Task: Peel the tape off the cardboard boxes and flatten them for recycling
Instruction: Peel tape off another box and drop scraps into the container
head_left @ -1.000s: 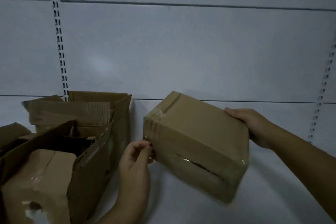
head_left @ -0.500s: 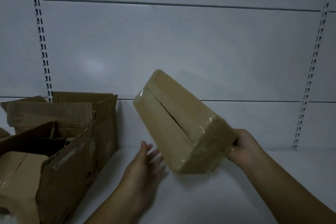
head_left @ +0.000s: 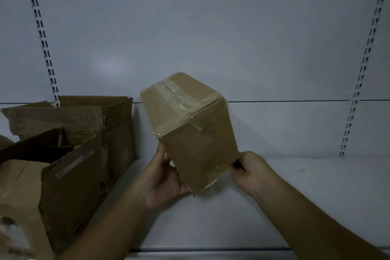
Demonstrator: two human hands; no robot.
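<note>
A small sealed cardboard box (head_left: 198, 145) is held tilted in the air above the white shelf. Strips of clear tape (head_left: 179, 99) cross its upper face and wrap over the edges, and more tape shines at its lower corner. My left hand (head_left: 162, 177) cups the box from below on its left side. My right hand (head_left: 251, 172) pinches the box's lower right corner, where the shiny tape ends.
A large open cardboard box (head_left: 69, 167) with torn flaps and a tape strip stands at the left, another open box (head_left: 99, 112) behind it. The white shelf surface (head_left: 295, 186) stretches to the right. White back panels with slotted uprights (head_left: 44, 44) rise behind.
The box has been turned so its taped end faces up. My left hand, open beside it before, now holds its underside. My right hand moved to the lower corner.
</note>
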